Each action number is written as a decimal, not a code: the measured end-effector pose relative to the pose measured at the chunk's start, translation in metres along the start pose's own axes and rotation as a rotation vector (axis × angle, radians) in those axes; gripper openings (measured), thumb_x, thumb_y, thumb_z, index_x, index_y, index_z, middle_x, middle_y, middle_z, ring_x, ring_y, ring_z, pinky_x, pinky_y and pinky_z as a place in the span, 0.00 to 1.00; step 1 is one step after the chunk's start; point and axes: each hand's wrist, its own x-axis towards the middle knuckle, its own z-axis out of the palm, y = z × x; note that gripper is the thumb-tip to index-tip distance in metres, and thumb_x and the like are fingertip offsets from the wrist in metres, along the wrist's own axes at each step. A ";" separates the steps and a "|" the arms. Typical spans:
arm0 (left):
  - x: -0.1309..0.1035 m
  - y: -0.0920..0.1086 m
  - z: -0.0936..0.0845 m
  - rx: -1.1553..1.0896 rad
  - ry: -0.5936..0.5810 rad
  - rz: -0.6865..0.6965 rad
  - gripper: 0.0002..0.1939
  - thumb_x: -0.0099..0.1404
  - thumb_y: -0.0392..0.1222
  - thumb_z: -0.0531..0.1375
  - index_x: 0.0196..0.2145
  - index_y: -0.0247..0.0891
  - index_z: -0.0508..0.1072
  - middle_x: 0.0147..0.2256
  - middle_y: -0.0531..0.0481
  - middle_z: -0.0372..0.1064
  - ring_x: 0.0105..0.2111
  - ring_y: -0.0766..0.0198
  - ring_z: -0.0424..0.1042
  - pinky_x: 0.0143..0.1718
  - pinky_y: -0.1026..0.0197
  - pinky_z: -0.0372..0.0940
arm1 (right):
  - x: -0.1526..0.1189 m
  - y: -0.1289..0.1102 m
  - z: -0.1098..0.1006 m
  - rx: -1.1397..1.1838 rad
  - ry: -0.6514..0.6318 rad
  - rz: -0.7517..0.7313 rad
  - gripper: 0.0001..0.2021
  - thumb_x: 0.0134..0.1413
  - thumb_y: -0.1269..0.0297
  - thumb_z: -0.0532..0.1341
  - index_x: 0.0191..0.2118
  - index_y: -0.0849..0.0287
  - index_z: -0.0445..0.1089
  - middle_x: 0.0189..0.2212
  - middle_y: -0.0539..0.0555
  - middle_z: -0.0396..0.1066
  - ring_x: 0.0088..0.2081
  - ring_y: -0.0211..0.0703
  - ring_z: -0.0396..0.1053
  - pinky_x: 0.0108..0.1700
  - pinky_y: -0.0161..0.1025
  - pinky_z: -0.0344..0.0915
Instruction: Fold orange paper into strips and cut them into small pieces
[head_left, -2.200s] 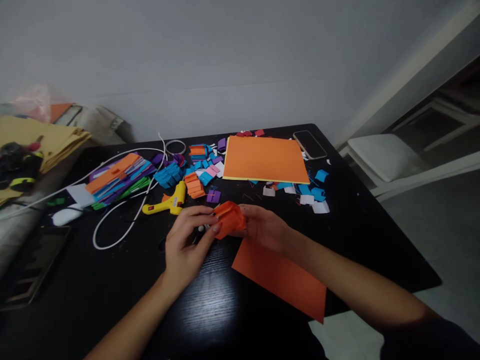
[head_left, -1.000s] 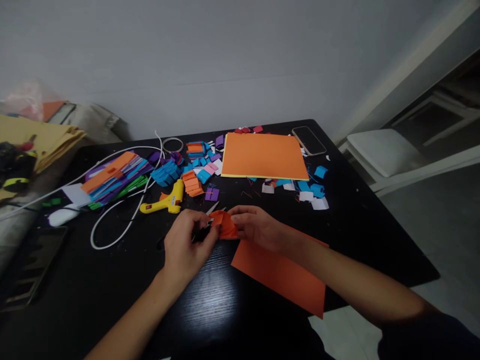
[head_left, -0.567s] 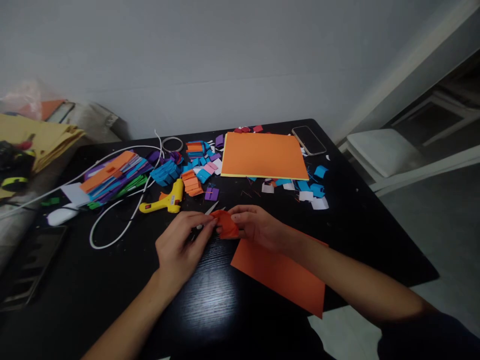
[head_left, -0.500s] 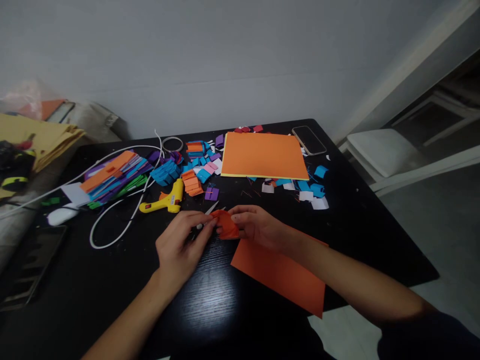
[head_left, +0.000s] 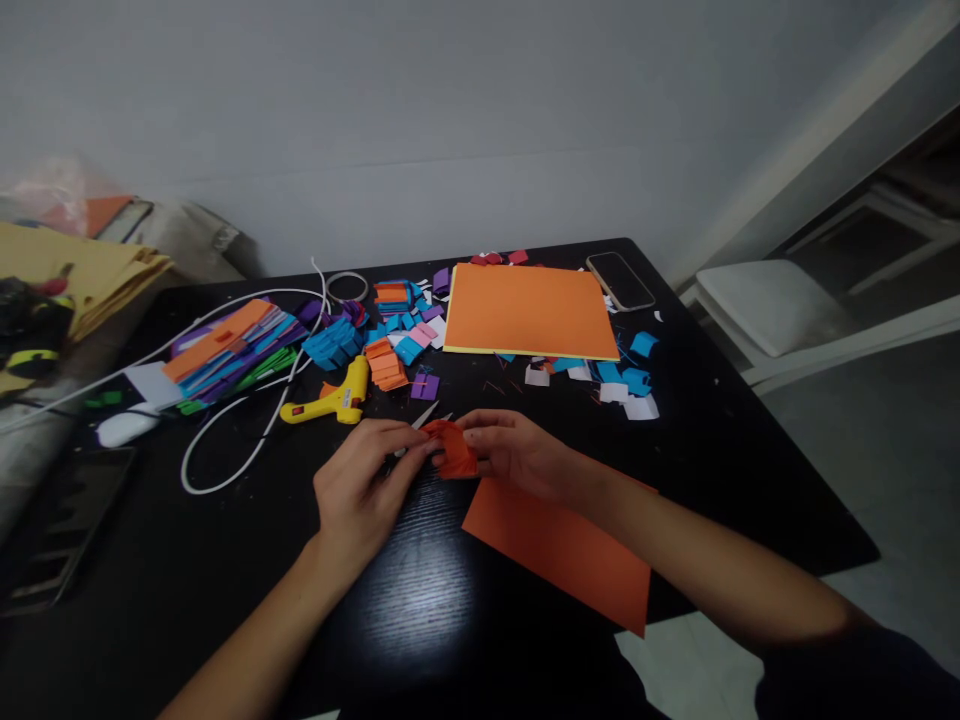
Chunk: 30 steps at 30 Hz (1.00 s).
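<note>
Between my two hands is a small piece of orange paper [head_left: 457,452], curved and creased. My left hand [head_left: 364,480] pinches its left edge between thumb and fingers. On the other side, my right hand [head_left: 517,452] grips the paper's right edge. A pair of scissors [head_left: 425,415] lies just beyond my left fingers; only the pointed blades show well, and the rest is hidden by the hand. Under my right wrist rests a larger orange sheet [head_left: 562,545], flat on the black table [head_left: 412,620].
A yellow glue gun [head_left: 330,398] lies left of centre beside a looped white cable [head_left: 225,490]. Folded paper bundles [head_left: 232,350] and scraps spread along the back. A stack of orange sheets [head_left: 532,310], a phone [head_left: 620,280] and a white mouse [head_left: 127,427] also lie there.
Both hands stay almost in place on the orange paper. The left fingers have shifted very slightly, and the near rim of the paper looks a little more creased.
</note>
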 end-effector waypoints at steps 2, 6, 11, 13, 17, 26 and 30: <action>0.000 0.001 -0.001 -0.004 -0.008 0.000 0.10 0.66 0.25 0.68 0.41 0.37 0.79 0.37 0.49 0.79 0.36 0.64 0.78 0.40 0.61 0.73 | 0.000 -0.001 0.001 0.001 -0.009 0.000 0.16 0.49 0.61 0.78 0.42 0.60 0.80 0.39 0.54 0.84 0.41 0.44 0.83 0.49 0.41 0.76; 0.000 0.001 -0.001 0.019 -0.008 0.019 0.10 0.66 0.25 0.68 0.42 0.36 0.79 0.37 0.49 0.79 0.36 0.63 0.79 0.40 0.62 0.73 | -0.001 -0.003 0.004 0.029 -0.035 0.007 0.16 0.48 0.61 0.78 0.42 0.61 0.80 0.39 0.54 0.84 0.42 0.44 0.83 0.50 0.42 0.77; 0.002 0.000 0.000 0.049 0.025 0.036 0.09 0.64 0.27 0.70 0.39 0.37 0.78 0.36 0.49 0.77 0.36 0.62 0.78 0.39 0.61 0.73 | -0.001 -0.002 0.004 0.019 -0.004 0.026 0.17 0.46 0.62 0.79 0.41 0.61 0.80 0.39 0.54 0.84 0.41 0.45 0.83 0.50 0.44 0.78; 0.001 -0.002 0.001 0.044 0.022 0.017 0.08 0.64 0.28 0.70 0.38 0.37 0.77 0.38 0.48 0.78 0.39 0.61 0.78 0.41 0.60 0.74 | -0.001 -0.002 0.003 0.004 -0.001 0.029 0.17 0.46 0.61 0.79 0.41 0.61 0.80 0.38 0.54 0.84 0.41 0.44 0.83 0.50 0.43 0.78; -0.006 -0.005 0.003 -0.057 -0.018 -0.124 0.11 0.65 0.31 0.70 0.42 0.39 0.74 0.42 0.47 0.79 0.42 0.60 0.81 0.44 0.59 0.76 | -0.002 -0.001 0.003 -0.001 -0.026 0.027 0.15 0.47 0.61 0.79 0.40 0.60 0.80 0.38 0.52 0.83 0.40 0.42 0.82 0.49 0.41 0.78; -0.001 -0.002 0.002 -0.037 -0.127 -0.029 0.08 0.70 0.30 0.66 0.45 0.37 0.76 0.37 0.48 0.78 0.36 0.65 0.78 0.39 0.63 0.73 | -0.001 -0.001 0.003 0.055 -0.057 0.026 0.15 0.49 0.60 0.79 0.40 0.59 0.80 0.38 0.52 0.82 0.40 0.41 0.81 0.48 0.40 0.77; 0.000 -0.001 0.003 -0.039 -0.100 -0.035 0.08 0.68 0.29 0.66 0.43 0.37 0.75 0.35 0.49 0.76 0.35 0.65 0.76 0.37 0.63 0.72 | -0.001 -0.001 0.004 0.047 -0.063 0.026 0.15 0.51 0.59 0.78 0.41 0.60 0.81 0.38 0.51 0.82 0.40 0.39 0.81 0.51 0.40 0.76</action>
